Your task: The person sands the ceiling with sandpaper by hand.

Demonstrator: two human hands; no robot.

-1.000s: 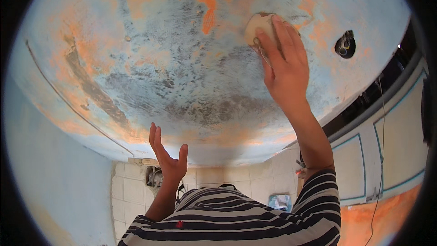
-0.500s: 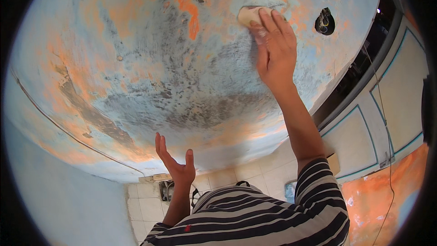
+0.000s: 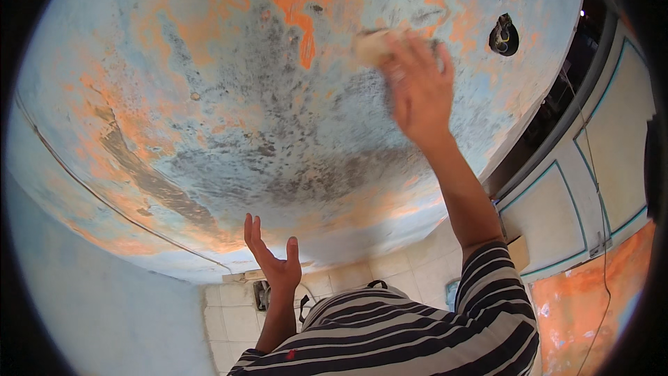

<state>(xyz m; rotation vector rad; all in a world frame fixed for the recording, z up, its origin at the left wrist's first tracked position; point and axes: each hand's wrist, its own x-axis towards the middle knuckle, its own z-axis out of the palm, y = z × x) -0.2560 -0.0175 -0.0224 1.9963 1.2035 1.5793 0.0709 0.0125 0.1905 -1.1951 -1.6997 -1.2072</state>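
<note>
Ceiling (image 3: pixel 229 97), the largest surface in view, is worn pale blue paint with orange patches and dark grey mottling spread across its middle. At the ceiling's right edge sits a small dark hole (image 3: pixel 504 35) with wires showing in it, and beyond that edge a wall of panels with teal outlines (image 3: pixel 557 202) runs downward. The right hand (image 3: pixel 416 87) is raised flat against the ceiling, fingers spread over a pale sanding pad (image 3: pixel 372 45) which it presses to the paint just left of the hole; the pad is blurred, so its exact make cannot be told. The left hand (image 3: pixel 273 261) stands open and empty, fingers loosely upright, clear of the ceiling's lower edge and touching nothing. The striped sleeve (image 3: pixel 497 285) covers the upper right arm. Judged risks: the pad is near the wired hole, and a stroke straying right could catch the wires; with the arm at full stretch overhead, the flat grip could let the pad slip free, and loosened paint dust could fall toward the face.
</note>
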